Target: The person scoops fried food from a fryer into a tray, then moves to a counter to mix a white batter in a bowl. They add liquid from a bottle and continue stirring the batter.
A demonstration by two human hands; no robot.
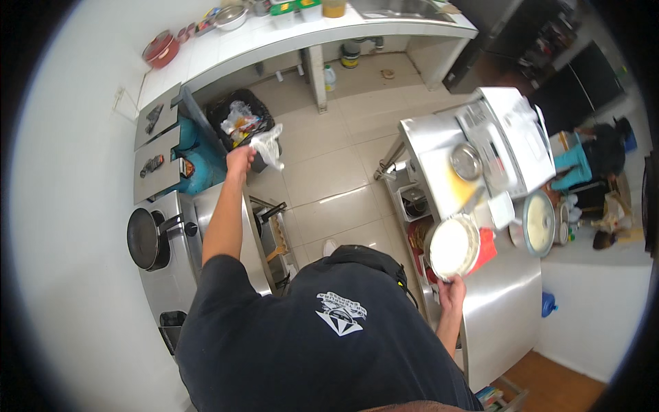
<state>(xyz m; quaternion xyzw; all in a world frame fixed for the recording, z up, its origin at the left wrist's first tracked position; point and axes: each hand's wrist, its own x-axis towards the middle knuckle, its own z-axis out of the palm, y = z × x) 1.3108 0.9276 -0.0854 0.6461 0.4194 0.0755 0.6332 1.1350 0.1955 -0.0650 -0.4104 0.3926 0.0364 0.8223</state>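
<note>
My left hand (241, 158) is stretched out and closed on a crumpled translucent plastic bag (269, 147), which hangs at the near edge of a bin (265, 114) lined in black and filled with waste. My right hand (452, 289) grips the near rim of a round bowl (454, 246) holding something white, at the edge of the steel worktable (502, 304). Beside that bowl lie a red packet or cloth (485, 251) and a white container (500, 210). Farther along are a metal bowl (466, 161) and a white cutting board (437, 177) with a yellowish area.
A frying pan (143, 238) sits on the stove at left, near blue gas cylinders (198, 167). A white appliance (520, 139) and a large lidded pot (538, 223) stand on the right. Another person (600, 152) is at far right. A tiled counter (288, 33) spans the back.
</note>
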